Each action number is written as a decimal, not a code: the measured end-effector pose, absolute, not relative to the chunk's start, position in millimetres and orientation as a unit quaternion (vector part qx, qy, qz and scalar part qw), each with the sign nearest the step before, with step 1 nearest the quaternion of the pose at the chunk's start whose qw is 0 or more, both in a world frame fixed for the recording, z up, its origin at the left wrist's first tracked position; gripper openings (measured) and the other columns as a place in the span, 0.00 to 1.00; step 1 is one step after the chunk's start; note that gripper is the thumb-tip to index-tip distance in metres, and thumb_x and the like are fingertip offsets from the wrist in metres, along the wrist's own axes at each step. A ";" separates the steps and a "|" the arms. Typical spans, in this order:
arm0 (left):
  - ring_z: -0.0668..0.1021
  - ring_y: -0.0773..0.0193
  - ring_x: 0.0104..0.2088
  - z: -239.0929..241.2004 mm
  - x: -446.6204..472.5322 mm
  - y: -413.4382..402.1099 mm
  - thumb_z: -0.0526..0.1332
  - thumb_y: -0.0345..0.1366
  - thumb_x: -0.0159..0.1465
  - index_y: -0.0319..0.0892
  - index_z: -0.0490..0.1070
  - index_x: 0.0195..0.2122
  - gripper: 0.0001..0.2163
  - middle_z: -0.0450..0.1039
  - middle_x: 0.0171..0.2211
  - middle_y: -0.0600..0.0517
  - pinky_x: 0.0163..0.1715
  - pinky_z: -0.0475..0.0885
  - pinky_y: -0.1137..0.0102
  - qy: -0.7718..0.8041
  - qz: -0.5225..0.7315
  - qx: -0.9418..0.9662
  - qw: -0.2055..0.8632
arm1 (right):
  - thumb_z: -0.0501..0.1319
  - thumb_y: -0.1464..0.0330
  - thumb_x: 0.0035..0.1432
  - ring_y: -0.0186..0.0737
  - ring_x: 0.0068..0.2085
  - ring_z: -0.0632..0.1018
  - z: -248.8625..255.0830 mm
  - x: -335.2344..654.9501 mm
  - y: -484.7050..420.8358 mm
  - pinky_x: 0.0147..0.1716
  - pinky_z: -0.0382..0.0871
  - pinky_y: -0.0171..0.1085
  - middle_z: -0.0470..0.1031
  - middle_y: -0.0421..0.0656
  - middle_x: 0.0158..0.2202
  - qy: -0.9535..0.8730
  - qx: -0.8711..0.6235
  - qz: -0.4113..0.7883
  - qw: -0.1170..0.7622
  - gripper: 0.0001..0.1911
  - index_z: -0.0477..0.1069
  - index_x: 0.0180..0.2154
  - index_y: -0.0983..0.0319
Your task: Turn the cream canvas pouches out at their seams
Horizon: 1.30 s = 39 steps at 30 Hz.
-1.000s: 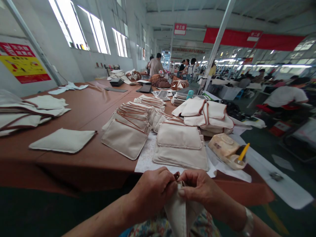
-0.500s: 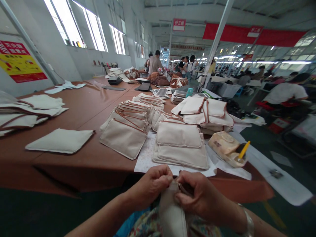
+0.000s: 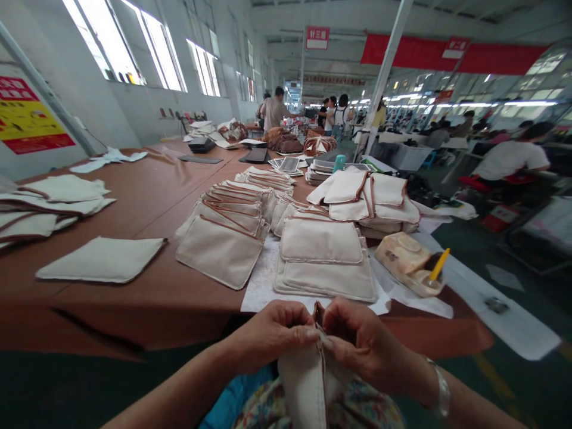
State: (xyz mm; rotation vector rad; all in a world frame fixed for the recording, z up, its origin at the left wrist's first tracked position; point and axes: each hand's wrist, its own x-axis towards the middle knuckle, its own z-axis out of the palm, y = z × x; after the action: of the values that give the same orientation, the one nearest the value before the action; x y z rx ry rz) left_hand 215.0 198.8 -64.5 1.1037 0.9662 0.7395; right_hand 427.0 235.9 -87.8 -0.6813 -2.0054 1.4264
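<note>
The left hand [image 3: 277,333] and the right hand [image 3: 364,342] both pinch the top edge of a cream canvas pouch with brown trim [image 3: 304,381]. The pouch is held upright over the person's lap, just in front of the brown table [image 3: 147,196]. Many similar trimmed cream pouches [image 3: 324,256] lie there in stacks, so much of the work seems done. A plain cream cloth piece [image 3: 100,259] shows no trim.
</note>
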 end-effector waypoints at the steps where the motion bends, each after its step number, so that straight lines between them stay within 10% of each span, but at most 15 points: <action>1: 0.64 0.71 0.26 -65.9 214.0 198.9 0.70 0.46 0.54 0.35 0.72 0.31 0.17 0.66 0.26 0.54 0.26 0.58 0.77 0.441 0.322 0.496 0.675 | 0.60 0.65 0.62 0.33 0.28 0.61 -87.9 426.2 236.5 0.26 0.55 0.33 0.63 0.36 0.27 -0.771 -0.256 0.507 0.289 0.08 0.65 0.33 0.62; 12: 0.65 0.72 0.23 -57.0 222.3 203.9 0.72 0.42 0.50 0.36 0.72 0.28 0.15 0.68 0.23 0.55 0.23 0.57 0.77 0.468 0.333 0.459 0.678 | 0.53 0.70 0.65 0.37 0.32 0.69 -77.2 425.6 240.4 0.33 0.60 0.35 0.69 0.40 0.31 -0.838 -0.259 0.408 0.253 0.06 0.67 0.36 0.61; 29: 0.66 0.70 0.26 -53.1 217.4 202.4 0.66 0.43 0.58 0.34 0.75 0.32 0.14 0.70 0.27 0.52 0.27 0.60 0.75 0.445 0.290 0.523 0.667 | 0.53 0.50 0.65 0.33 0.28 0.58 -77.7 420.9 244.0 0.27 0.53 0.33 0.60 0.37 0.27 -0.657 -0.244 0.662 0.266 0.22 0.64 0.31 0.63; 39: 0.59 0.71 0.26 -58.8 219.7 200.1 0.61 0.38 0.60 0.36 0.71 0.33 0.09 0.61 0.25 0.57 0.24 0.53 0.75 0.491 0.283 0.582 0.583 | 0.69 0.56 0.49 0.30 0.26 0.59 -73.7 412.9 248.5 0.25 0.49 0.32 0.64 0.37 0.24 -0.617 -0.268 0.707 0.215 0.20 0.67 0.28 0.66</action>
State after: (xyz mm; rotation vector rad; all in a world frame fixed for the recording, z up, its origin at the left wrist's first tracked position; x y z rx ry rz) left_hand 219.7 200.1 -58.8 1.3583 1.1473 0.6616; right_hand 412.9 248.5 -73.7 -0.7443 -1.7118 1.9617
